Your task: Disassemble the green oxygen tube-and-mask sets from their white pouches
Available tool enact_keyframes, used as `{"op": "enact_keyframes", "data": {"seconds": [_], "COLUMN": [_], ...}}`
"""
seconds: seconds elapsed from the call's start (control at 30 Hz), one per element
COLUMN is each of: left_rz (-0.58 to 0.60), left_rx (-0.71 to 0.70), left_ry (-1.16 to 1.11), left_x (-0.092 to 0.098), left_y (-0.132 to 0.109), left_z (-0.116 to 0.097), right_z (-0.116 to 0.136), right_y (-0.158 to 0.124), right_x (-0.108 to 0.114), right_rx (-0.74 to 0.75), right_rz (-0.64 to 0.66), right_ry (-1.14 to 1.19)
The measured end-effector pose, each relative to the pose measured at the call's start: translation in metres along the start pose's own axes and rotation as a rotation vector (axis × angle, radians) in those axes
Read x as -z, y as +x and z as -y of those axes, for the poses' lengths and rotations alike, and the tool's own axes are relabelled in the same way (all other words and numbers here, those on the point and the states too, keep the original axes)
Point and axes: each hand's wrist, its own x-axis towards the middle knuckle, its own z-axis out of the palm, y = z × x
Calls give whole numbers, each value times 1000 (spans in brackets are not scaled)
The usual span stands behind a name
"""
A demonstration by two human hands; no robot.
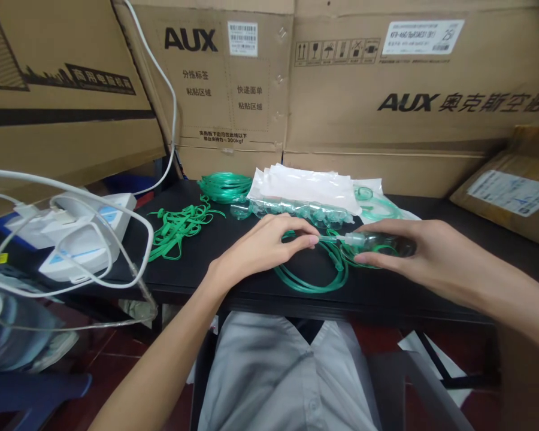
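My left hand (291, 236) pinches a thin clear green tube end (327, 239) between thumb and forefinger. My right hand (408, 242) is closed round a clear, green-tinted plastic cup-like piece (363, 240), its narrow tip pointing left and meeting the tube end. Whether the two are joined or only touching, I cannot tell. Below the hands lies a coil of green tubing (312, 286) on the black table. More green loops show under the right hand, partly hidden by it.
Behind the hands are white paper-backed packets (308, 184) and a row of clear green plastic pieces (291, 208). Green straps (173, 233) and a green tubing roll (224, 187) lie left. A power strip (87, 239) with white cables stands farther left; cardboard boxes (332, 120) line the back.
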Motion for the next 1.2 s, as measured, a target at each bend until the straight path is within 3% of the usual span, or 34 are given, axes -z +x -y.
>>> {"op": "enact_keyframes", "data": {"seconds": [0.3, 0.57, 0.77, 0.97, 1.2], "left_rz": [-27, -15, -29, -10, 128], "left_rx": [7, -27, -23, 17, 157], "left_ry": [-116, -98, -95, -147, -161], "left_x": [-1, 1, -1, 1, 5], "left_y": [1, 0, 1, 1, 0], "left_z": [-3, -3, -4, -7, -9], "right_z": [8, 3, 14, 19, 12], "right_y": [1, 3, 0, 2, 7], "right_x": [-10, -10, -3, -3, -14], "right_rx": [-17, 111, 48, 204, 348], "right_rz": [72, 39, -44, -148, -192], "right_ry": [26, 20, 55, 39, -11]}}
